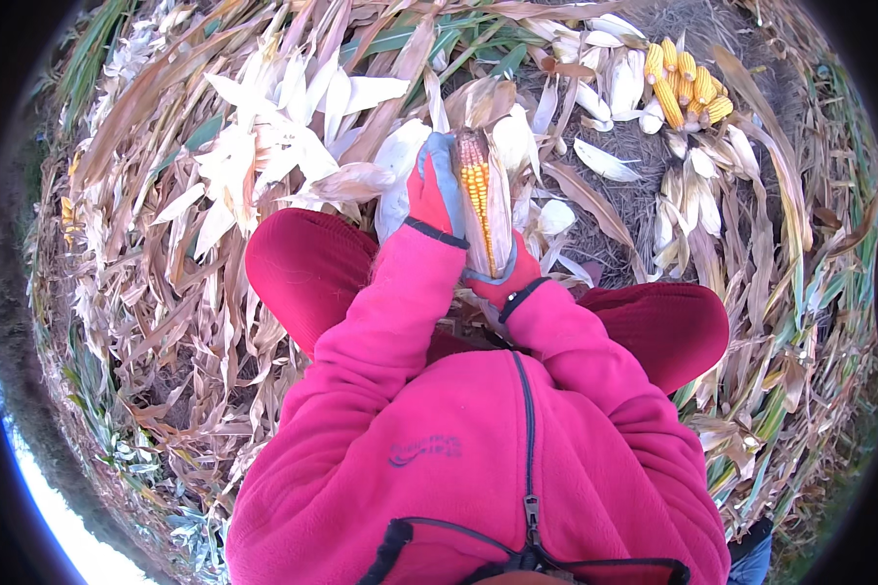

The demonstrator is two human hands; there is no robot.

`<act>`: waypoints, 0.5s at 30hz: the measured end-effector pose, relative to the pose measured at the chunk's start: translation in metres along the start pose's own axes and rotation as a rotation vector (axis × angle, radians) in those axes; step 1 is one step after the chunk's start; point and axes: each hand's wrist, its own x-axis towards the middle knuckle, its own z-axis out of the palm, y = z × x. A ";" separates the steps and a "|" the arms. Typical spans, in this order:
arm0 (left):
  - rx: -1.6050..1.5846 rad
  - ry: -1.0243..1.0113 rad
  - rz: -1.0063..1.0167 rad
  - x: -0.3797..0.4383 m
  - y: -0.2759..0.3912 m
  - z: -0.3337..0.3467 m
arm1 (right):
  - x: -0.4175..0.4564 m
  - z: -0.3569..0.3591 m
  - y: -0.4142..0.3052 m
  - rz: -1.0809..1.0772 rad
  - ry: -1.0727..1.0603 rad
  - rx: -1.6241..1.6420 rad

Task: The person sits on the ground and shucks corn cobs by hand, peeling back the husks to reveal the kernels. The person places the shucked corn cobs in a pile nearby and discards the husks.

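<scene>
Between my two gloved hands stands a partly husked ear of corn (pixel 475 189). A strip of its yellow kernels shows, with darker kernels towards the top. Pale dry husk (pixel 501 183) still wraps its right side and lower end. My left hand (pixel 437 183), in a red glove with grey palm and fingers, lies along the left side of the ear near its upper end. Around the lower end closes my right hand (pixel 508 278), in a matching glove, with its fingers partly hidden beneath.
A pile of bare yellow corn ears (pixel 688 84) lies at the upper right. White stripped husks (pixel 278 139) are heaped to the left. Dry stalks and leaves (pixel 190 336) cover the ground around my folded legs (pixel 307 267). Some blue fabric (pixel 752 559) shows at the lower right.
</scene>
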 end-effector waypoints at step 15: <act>-0.387 -0.269 -0.192 0.003 0.011 -0.001 | -0.001 -0.006 0.001 -0.141 0.013 -0.019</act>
